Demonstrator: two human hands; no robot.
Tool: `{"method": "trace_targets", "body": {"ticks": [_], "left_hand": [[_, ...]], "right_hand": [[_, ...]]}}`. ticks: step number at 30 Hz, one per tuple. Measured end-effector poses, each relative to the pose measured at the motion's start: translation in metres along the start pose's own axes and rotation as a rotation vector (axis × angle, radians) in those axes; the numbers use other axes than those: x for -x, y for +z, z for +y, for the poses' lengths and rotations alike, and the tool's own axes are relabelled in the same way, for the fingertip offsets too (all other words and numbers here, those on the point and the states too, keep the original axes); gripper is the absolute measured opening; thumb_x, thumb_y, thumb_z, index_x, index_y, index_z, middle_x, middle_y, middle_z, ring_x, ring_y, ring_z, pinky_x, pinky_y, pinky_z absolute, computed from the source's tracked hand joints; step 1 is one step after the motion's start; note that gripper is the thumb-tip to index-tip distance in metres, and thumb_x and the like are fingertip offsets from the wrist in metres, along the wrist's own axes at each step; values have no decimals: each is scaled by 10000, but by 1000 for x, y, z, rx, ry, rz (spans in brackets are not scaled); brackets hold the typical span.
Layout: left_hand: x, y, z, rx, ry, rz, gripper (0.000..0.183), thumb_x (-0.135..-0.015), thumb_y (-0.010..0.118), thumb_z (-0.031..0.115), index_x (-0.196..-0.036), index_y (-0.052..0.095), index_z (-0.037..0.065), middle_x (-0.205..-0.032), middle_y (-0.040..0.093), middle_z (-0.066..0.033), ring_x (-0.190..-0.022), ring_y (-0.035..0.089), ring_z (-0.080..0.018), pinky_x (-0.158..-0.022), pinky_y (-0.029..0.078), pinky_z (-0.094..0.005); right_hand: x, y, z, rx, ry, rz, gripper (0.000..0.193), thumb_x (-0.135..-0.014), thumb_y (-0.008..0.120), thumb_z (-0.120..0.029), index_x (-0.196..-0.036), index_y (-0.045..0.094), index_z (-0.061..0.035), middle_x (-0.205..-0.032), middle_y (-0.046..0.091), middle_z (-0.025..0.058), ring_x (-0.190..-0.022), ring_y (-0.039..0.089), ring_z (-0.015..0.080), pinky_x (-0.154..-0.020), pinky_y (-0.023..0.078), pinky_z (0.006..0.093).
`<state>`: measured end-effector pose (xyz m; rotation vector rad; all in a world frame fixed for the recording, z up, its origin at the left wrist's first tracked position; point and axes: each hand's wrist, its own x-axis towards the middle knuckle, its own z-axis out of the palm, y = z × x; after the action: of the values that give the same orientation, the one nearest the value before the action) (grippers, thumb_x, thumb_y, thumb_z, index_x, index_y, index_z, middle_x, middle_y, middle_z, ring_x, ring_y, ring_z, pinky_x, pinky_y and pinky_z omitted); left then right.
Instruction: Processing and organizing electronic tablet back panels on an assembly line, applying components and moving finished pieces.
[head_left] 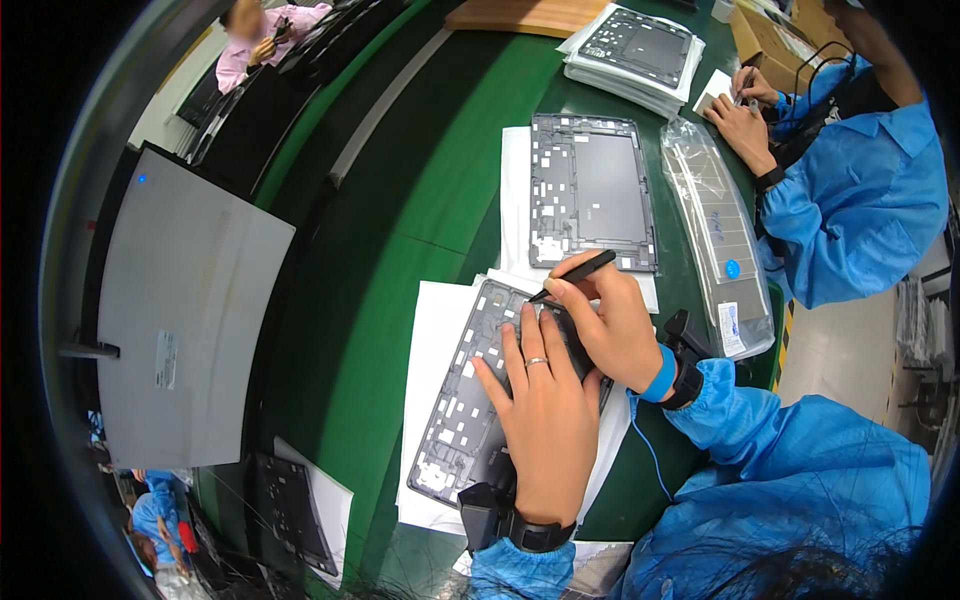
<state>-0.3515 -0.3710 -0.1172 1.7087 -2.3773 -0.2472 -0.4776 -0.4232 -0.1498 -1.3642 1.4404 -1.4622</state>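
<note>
1. Here it is, right in front of me: a flat, dark grey rectangular panel dotted with white patches (465, 400), lying on thin white sheets (430, 330), its far end leaning toward one o'clock.
2. And how far along? Well on, I'd judge: patches run down the whole visible side, from twelve o'clock to seven. What's left I cannot tell; my own hand covers a good part of the face.
3. My left hand (550, 420) lies palm down across it, fingers fairly wide, little finger off toward ten, gripping nothing I can see.
4. My right hand (620, 330) comes in from four o'clock, fingers narrow, pinching a slim black pointed tool (590, 272). Its tip is at the panel's far edge, so that spot looks unfinished to me.
5. Out at one o'clock, a second grey panel with white patches (615, 185); farther along that line, a white-layered stack topped by another panel (640, 45).
6. Two o'clock: a long grey part in clear plastic (725, 285). Just beyond, a blue-sleeved co-worker's hands (742, 130) are busy over something white.
</note>
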Motion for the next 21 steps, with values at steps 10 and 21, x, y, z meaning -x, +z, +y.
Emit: {"method": "trace_targets", "body": {"ticks": [10,21], "left_hand": [[-9,12,3,-110,14,140,624,-1005,645,360,-1493,516,-6,-1508,519,-135,-1369,491,-345,-1172,318,-641],[80,-67,-71,371,-531,460,424,-1014,692,127,-1388,586,-42,-1266,666,-225,-1115,670,-328,-957,523,-427]], "right_hand": [[-3,-6,-4,-140,-123,173,139,-1036,667,-79,-1130,693,20,-925,707,60,-857,677,106,-750,553,262],[-2,-15,0,224,-206,-138,277,-902,771,10,-1172,723,-31,-1001,758,102,-903,696,181,-848,534,309]]}}
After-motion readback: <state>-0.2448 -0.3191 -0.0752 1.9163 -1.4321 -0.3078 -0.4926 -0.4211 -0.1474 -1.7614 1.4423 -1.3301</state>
